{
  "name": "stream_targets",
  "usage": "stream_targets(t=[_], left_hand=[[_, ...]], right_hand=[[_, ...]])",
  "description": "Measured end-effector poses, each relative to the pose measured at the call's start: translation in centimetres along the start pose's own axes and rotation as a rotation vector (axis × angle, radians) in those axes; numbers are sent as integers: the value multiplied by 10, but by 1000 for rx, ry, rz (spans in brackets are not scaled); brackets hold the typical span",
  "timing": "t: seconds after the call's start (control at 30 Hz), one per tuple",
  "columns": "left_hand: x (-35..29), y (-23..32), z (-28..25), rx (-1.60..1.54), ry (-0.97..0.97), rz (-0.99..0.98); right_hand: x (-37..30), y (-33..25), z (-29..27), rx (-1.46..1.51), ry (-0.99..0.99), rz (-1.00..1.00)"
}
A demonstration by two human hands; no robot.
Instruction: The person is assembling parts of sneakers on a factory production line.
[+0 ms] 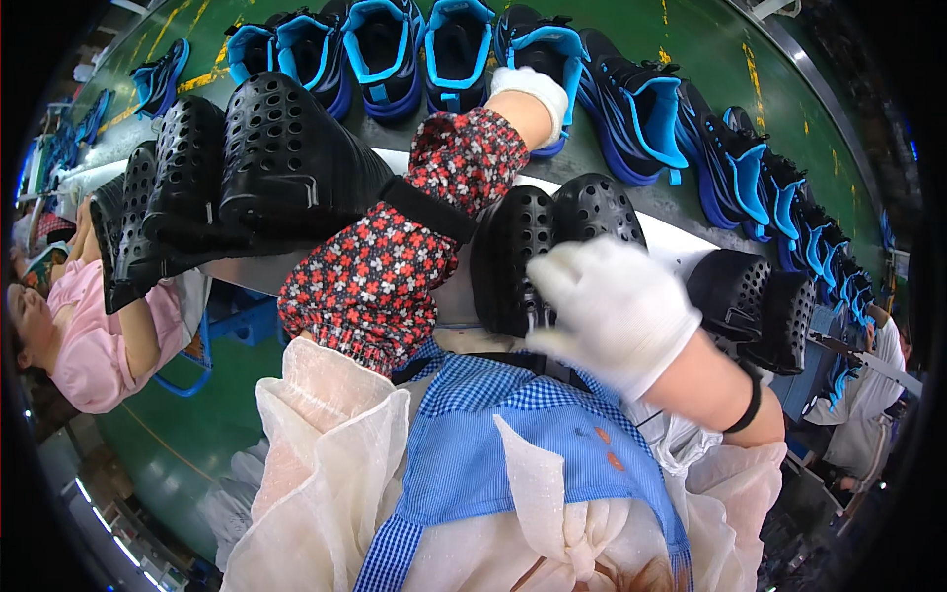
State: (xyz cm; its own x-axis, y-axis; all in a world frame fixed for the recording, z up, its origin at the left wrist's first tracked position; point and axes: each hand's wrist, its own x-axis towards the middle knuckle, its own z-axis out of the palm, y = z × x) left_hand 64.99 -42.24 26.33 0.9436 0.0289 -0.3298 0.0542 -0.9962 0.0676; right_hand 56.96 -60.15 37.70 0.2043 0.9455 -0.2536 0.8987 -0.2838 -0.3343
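My left hand (534, 93), in a white glove, reaches to the heel and collar of a black sneaker (541, 41) with a bright blue lining. Its fingers look closed on the shoe, partly hidden by the hand itself. Blurred by motion, my white-gloved right hand (619, 314) hovers over a pair of black shoe-shaped forms with round holes, its thumb and fingers apart. One form (513, 252) stands just left of that hand; the other form (595, 209) is partly covered by it.
More black perforated forms (266, 158) stand at left, and others (730, 286) at right. A long row of sneakers (631, 109) curves along the green surface (691, 39) beyond. A person in pink (99, 335) is at far left; another in a pale top (873, 385) is at far right.
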Motion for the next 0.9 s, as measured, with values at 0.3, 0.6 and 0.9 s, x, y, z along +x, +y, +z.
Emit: stream_targets(t=[0.3,0.6,0.9], left_hand=[[-55,-8,-5,-312,476,94],[-85,-3,-37,-1473,182,184],[-63,19,-42,-2176,273,271]], right_hand=[[-8,-6,47,-92,106,-21],[-44,5,-12,319,272,-28],[-33,37,-29,255,594,223]])
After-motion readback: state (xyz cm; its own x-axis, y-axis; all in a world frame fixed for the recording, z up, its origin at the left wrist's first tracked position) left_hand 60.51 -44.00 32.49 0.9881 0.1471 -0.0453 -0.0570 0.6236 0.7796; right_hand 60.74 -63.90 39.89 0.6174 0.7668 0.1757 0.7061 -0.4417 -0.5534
